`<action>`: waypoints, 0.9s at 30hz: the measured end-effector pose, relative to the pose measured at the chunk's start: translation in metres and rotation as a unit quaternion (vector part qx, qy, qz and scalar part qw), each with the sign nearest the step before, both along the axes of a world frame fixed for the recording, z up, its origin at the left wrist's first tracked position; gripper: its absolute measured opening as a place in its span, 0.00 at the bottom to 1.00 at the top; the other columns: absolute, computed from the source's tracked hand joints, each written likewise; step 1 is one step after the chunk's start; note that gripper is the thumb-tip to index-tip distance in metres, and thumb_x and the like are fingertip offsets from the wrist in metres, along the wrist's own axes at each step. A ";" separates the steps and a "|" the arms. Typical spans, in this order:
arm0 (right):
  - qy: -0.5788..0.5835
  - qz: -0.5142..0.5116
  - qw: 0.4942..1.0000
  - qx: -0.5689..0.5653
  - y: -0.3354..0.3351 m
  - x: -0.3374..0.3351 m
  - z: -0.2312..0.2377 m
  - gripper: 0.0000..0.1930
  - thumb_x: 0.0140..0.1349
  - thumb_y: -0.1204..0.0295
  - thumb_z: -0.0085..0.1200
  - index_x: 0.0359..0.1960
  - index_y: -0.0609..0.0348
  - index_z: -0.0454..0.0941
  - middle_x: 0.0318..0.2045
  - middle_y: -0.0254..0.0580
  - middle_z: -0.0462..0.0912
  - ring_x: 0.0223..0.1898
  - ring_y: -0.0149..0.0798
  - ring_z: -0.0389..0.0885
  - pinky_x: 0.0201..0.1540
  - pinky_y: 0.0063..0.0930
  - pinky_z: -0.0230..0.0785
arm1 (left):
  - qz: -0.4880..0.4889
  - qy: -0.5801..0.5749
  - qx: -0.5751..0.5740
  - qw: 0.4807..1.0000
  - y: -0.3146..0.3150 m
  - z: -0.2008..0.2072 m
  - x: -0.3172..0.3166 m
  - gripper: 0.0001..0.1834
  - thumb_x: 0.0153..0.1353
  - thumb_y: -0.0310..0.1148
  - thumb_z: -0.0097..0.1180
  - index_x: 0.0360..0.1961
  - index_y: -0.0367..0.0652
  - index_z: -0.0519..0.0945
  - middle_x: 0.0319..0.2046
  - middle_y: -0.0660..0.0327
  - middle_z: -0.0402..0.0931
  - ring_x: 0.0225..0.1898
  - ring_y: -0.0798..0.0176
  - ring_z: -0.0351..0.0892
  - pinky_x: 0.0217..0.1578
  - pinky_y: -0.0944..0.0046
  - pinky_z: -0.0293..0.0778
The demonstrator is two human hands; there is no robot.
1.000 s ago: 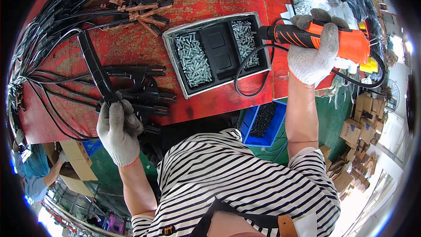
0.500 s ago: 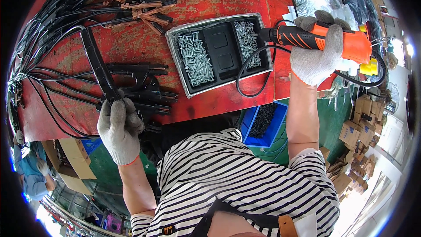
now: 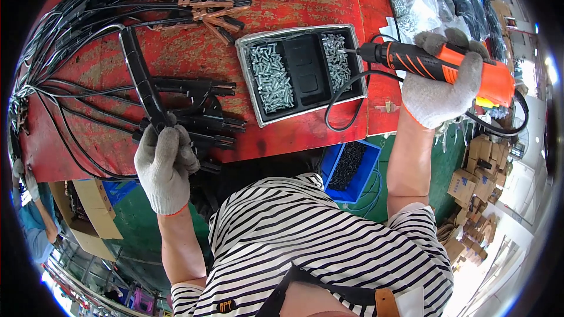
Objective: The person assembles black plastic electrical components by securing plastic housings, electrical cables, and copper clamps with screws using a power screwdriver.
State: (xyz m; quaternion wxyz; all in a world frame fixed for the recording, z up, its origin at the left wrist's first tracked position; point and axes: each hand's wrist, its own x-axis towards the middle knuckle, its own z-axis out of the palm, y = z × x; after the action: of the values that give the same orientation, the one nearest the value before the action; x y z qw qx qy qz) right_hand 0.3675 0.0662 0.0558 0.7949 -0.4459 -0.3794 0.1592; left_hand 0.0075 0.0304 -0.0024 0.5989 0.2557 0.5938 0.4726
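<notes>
My gloved left hand [image 3: 166, 164] is closed around the lower end of a long black plastic handle [image 3: 140, 73], held tilted above the red bench. A black cable runs from the handle's upper end. More black handles [image 3: 202, 111] lie beside that hand. My gloved right hand [image 3: 440, 91] grips an orange and black electric screwdriver [image 3: 423, 66], pointing left. Its thin metal bit reaches over the right compartment of a black tray [image 3: 304, 73], above silver screws [image 3: 338, 70]. Whether a screw sits on the bit I cannot tell. Larger silver screws [image 3: 271, 79] fill the left compartment.
Copper-coloured clamps [image 3: 220, 3] and bundled black cables [image 3: 64, 29] cover the bench's far left. Plastic bags of hardware [image 3: 420, 9] lie at the far right. Below the bench edge is a blue bin [image 3: 367, 167] of black parts. Another person [image 3: 41, 223] is at the left rim.
The whole view has shifted, so bench things appear slightly farther right. The screwdriver has come down a little, and its metal bit now shows over the screws. My left hand keeps hold of the handle.
</notes>
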 end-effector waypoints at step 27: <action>-0.007 0.458 0.889 0.016 0.011 -0.193 0.054 0.22 0.67 0.47 0.55 0.51 0.49 0.73 0.44 0.34 0.77 0.30 0.33 0.71 0.38 0.41 0.61 | -0.050 -0.048 -0.019 0.997 -0.020 0.008 -0.038 0.15 0.65 0.28 0.65 0.48 0.28 0.80 0.25 0.62 0.79 0.21 0.72 0.76 0.22 0.70 0.72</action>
State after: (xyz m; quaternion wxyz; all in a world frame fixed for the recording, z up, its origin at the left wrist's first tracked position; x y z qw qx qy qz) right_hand 0.1742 0.0774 0.1098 0.6381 -0.2112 -0.5496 0.4962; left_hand -0.0300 0.0104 0.0054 0.6541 0.2511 0.5599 0.4424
